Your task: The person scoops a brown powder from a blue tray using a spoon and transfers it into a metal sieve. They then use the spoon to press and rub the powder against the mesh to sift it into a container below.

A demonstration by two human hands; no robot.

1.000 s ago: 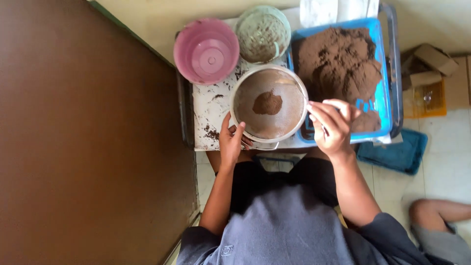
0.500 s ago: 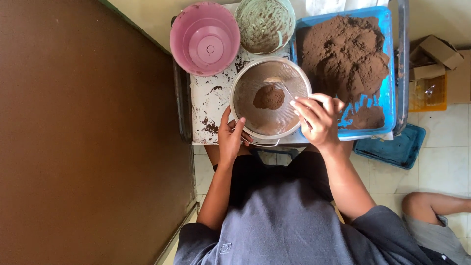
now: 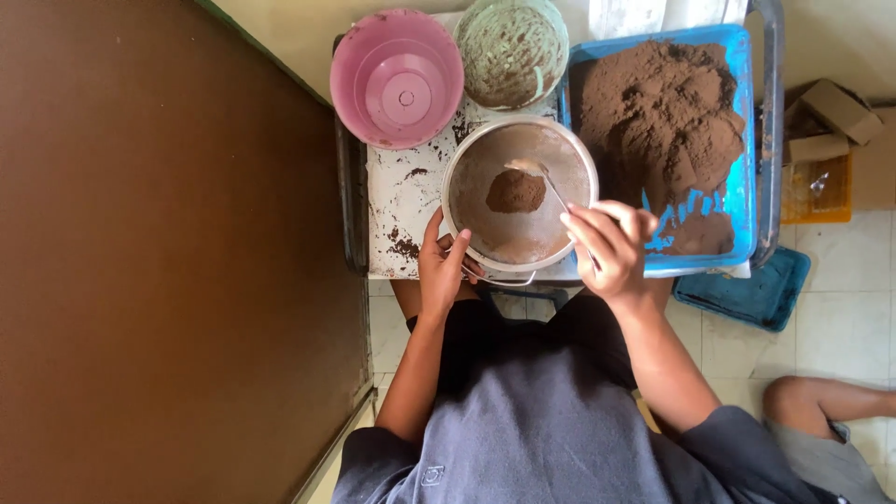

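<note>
**potfan:** Soil first, biggest thing up there: a brown heap filling the blue tray [image 3: 742,187] on the right; beside it sits the round metal sieve [image 3: 519,192] on the stained white table [image 3: 397,201]; pink pot [image 3: 397,79] and green pot [image 3: 511,51] behind.

**dirtnerd:** Yep; left hand [image 3: 443,266] is clamped on the sieve's near-left rim; right hand [image 3: 609,247] is closed around a spoon [image 3: 541,177]; its long axis runs diagonally, bowl pointing up-left over the small soil pile [image 3: 515,191] inside the sieve, handle down-right.
</note>
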